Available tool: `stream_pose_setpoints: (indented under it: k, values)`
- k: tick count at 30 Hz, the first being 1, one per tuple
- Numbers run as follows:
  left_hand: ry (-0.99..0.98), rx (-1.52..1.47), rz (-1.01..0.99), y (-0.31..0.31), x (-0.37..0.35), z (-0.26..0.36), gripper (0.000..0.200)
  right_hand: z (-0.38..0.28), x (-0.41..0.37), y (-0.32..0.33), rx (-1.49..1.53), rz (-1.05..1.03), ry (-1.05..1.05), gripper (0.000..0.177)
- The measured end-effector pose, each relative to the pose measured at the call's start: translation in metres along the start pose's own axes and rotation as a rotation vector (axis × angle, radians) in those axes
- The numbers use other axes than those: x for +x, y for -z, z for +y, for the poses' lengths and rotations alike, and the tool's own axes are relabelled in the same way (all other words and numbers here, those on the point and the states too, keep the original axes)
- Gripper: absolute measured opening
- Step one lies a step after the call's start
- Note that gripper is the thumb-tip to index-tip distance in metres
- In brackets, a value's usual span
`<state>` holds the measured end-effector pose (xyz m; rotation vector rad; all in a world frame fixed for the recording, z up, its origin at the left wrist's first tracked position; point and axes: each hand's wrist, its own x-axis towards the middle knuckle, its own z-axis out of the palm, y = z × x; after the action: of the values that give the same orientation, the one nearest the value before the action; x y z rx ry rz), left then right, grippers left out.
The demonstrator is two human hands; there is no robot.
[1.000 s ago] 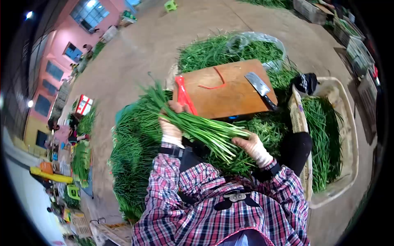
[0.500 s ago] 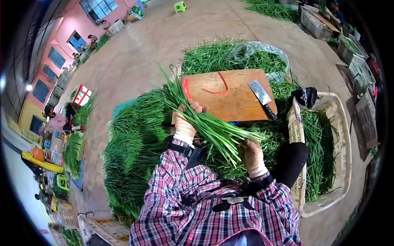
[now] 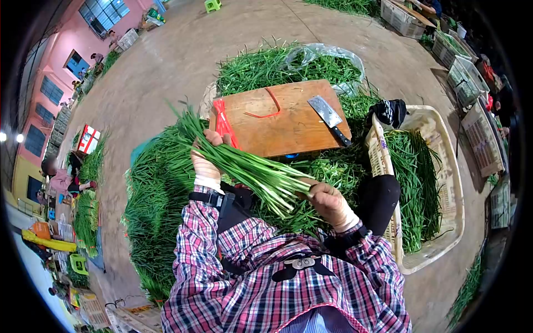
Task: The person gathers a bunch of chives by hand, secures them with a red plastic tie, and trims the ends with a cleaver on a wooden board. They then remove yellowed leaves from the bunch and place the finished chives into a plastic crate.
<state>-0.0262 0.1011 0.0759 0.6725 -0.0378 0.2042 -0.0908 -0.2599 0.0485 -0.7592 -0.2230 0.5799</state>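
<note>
My left hand (image 3: 206,157) is closed around the middle of a loose bunch of garlic chives (image 3: 247,167). The bunch slants across my lap, with leafy tips at the upper left and pale stem ends at the lower right. At those pale ends, my right hand (image 3: 328,204) has its fingers curled on the stems; the fingertips are partly hidden. Beyond the bunch lies a wooden board (image 3: 288,125) holding a cleaver (image 3: 326,114) with a black handle, a bundle of red ties (image 3: 223,123) and a loose red strip (image 3: 272,105).
A big heap of chives (image 3: 158,205) lies to my left, and another pile (image 3: 250,75) with a clear plastic bag (image 3: 333,53) is behind the board. On my right stands a cream plastic crate (image 3: 452,222) with chives inside. Other people sit farther off.
My right hand has turned and its fingers have come onto the pale stem ends. The bunch is still in my left hand. The surroundings have shifted left and slightly up in view.
</note>
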Motion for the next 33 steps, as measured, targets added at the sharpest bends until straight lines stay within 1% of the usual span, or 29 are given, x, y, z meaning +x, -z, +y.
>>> stream_pose_setpoints:
  k: [1,2,3,4,5,6,8,9,10,11,12,13,14,16,17,18,19,20,22,24,25,26,28,29,30,32,33]
  values:
    - [-0.065,0.049,0.096,-0.005,-0.004,0.004,0.02,-0.01,-0.008,0.0,-0.015,-0.012,-0.021,0.023]
    - [-0.021,-0.154,0.103,-0.002,-0.002,0.01,0.02,-0.019,-0.016,0.002,-0.033,-0.025,-0.043,0.025]
    - [-0.044,-0.104,0.116,0.008,-0.001,0.017,0.02,-0.03,-0.024,0.005,-0.025,-0.059,-0.024,0.026]
    - [-0.07,-0.053,0.127,0.016,0.001,0.023,0.02,-0.044,-0.036,0.009,-0.069,-0.013,-0.051,0.025]
    - [-0.158,-0.003,0.28,0.01,0.001,0.029,0.02,-0.058,-0.046,0.012,-0.131,-0.008,-0.034,0.022]
    - [-0.134,0.028,0.23,0.014,0.002,0.031,0.02,-0.071,-0.053,0.014,-0.194,-0.015,-0.016,0.019]
    - [-0.118,0.107,0.136,0.026,0.005,0.042,0.022,-0.103,-0.062,0.001,-0.676,0.102,-0.259,0.017]
    - [-0.106,-0.223,0.225,0.0,-0.001,0.036,0.026,-0.103,-0.057,-0.001,-1.187,0.06,-0.099,0.026]
    - [0.002,-0.515,0.236,0.04,0.016,0.034,0.022,-0.101,-0.052,0.002,-1.792,0.037,0.133,0.046]
    - [-0.042,-0.25,0.35,0.005,0.008,0.032,0.022,-0.093,-0.047,0.001,-1.646,0.093,0.147,0.058]
    - [-0.119,0.071,0.181,-0.012,0.003,0.025,0.023,-0.089,-0.041,0.003,-1.507,0.145,0.154,0.071]
    - [-0.028,-0.04,0.305,-0.023,0.007,0.02,0.023,-0.087,-0.03,-0.007,-1.229,0.135,0.097,0.087]
    - [0.028,0.002,0.265,-0.031,0.006,0.014,0.025,-0.091,-0.021,-0.02,-1.231,0.098,0.088,0.095]
    - [0.104,-0.068,0.191,-0.051,0.008,-0.002,0.026,-0.08,0.003,-0.036,-1.17,0.019,0.15,0.1]
    - [0.152,-0.048,0.187,-0.076,-0.001,-0.006,0.025,-0.073,0.015,-0.038,-1.148,-0.022,0.155,0.104]
    - [0.162,-0.087,0.127,-0.077,0.004,-0.017,0.022,-0.064,0.028,-0.037,-1.125,-0.058,0.158,0.107]
    - [0.23,-0.082,0.144,-0.084,0.006,-0.025,0.02,-0.054,0.043,-0.032,-1.099,-0.08,0.117,0.11]
    - [0.299,-0.077,0.16,-0.091,0.008,-0.031,0.019,-0.055,0.049,-0.044,-1.098,-0.108,0.074,0.113]
    - [0.431,-0.124,0.056,-0.106,0.015,-0.043,0.02,-0.046,0.062,-0.05,-1.022,-0.135,0.011,0.115]
    - [0.533,0.009,0.151,-0.13,0.015,-0.052,0.021,-0.035,0.07,-0.053,-0.79,-0.136,0.015,0.116]
    - [0.52,0.075,0.128,-0.128,0.022,-0.065,0.031,-0.027,0.071,-0.049,-0.709,-0.141,0.025,0.114]
    - [0.504,0.124,0.183,-0.127,0.025,-0.079,0.03,-0.022,0.072,-0.048,-0.624,-0.099,0.049,0.105]
    - [0.582,0.137,0.108,-0.147,0.017,-0.083,0.028,-0.026,0.067,-0.054,-0.385,-0.007,-0.083,0.095]
    - [0.611,0.279,0.207,-0.158,0.015,-0.086,0.028,-0.021,0.068,-0.051,-0.339,0.034,-0.062,0.086]
    - [0.624,0.31,0.214,-0.164,0.013,-0.09,0.029,-0.017,0.07,-0.052,-0.311,0.071,-0.016,0.077]
    - [0.555,0.302,0.213,-0.154,0.023,-0.118,0.032,-0.02,0.07,-0.055,-0.262,0.143,-0.067,0.066]
    - [0.531,0.347,0.163,-0.161,0.02,-0.119,0.033,-0.009,0.076,-0.044,-0.231,0.181,-0.02,0.056]
